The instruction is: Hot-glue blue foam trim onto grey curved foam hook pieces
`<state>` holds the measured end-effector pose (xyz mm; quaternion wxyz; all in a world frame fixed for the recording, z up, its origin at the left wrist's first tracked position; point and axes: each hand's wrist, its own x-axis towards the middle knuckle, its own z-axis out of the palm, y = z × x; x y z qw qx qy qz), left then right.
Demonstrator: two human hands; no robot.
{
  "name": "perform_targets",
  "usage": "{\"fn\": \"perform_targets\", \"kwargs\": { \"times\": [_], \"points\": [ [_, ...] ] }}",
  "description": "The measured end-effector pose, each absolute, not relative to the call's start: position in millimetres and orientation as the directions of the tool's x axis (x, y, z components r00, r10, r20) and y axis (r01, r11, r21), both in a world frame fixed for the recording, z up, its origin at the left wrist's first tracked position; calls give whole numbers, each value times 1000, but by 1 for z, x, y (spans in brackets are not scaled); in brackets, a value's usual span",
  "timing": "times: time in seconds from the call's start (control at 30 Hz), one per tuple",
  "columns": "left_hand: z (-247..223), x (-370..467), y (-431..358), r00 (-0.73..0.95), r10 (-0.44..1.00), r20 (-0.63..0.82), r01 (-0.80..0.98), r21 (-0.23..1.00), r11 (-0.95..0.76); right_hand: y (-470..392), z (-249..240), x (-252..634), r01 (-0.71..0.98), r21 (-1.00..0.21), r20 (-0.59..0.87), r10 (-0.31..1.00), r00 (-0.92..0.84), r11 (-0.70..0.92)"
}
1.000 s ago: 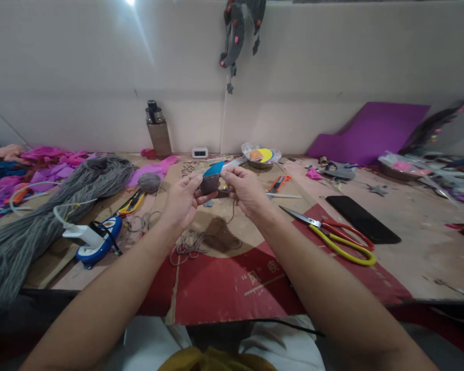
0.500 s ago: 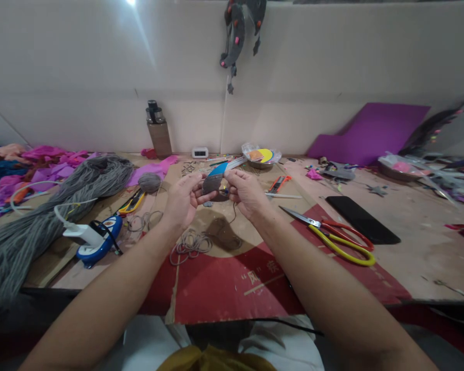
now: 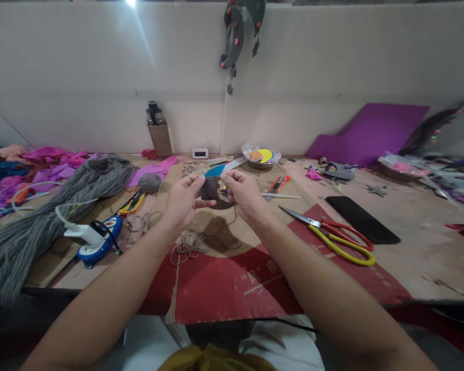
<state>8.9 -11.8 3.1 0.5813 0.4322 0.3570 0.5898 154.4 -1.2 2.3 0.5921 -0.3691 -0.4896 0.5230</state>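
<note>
Between my two hands, raised over the cardboard, is a curved strip [image 3: 215, 171], blue with a white far end, partly covered by dark grey material [image 3: 209, 189]. My left hand [image 3: 185, 200] pinches its left side between thumb and fingertips, one finger stretched out below. On the other side my right hand [image 3: 243, 193] grips the strip near the blue part with closed fingertips. A thin grey cord [image 3: 235, 212] hangs by my right hand and runs down to the board. Loose coils of grey cord [image 3: 187, 246] lie below my left hand.
Red-and-yellow-handled scissors [image 3: 342, 239] and a black phone [image 3: 362, 220] lie at right. A red cutter [image 3: 277, 186] is behind my right hand. Left are a yellow cutter [image 3: 132, 201], a power strip [image 3: 100, 247] and grey yarn [image 3: 73, 201]. A bowl [image 3: 261, 165] stands behind.
The strip has turned a little in my hands, so the dark grey part now hangs lower. My left fingers have opened slightly, and my right fingertips have shifted left.
</note>
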Motion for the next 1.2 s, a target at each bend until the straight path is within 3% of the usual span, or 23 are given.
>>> {"fn": "perform_targets", "kwargs": {
  "times": [0.27, 0.57, 0.83, 1.2],
  "points": [
    [4, 7, -9, 110, 989, 103, -356, 933, -58, -1, 4, 157, -183, -960, 222, 974, -38, 212],
    [11, 3, -12, 188, 974, 130, -412, 910, -42, -2, 7, 157, -207, -962, 187, 982, -30, 177],
    [8, 5, -10, 128, 984, 128, -312, 947, -82, -6, 5, 155, -172, -952, 273, 956, -109, 252],
    [9, -1, -5, 288, 953, 92, -343, 939, 13, -14, 12, 157, -208, -946, 290, 937, -196, 250]
  ]
}}
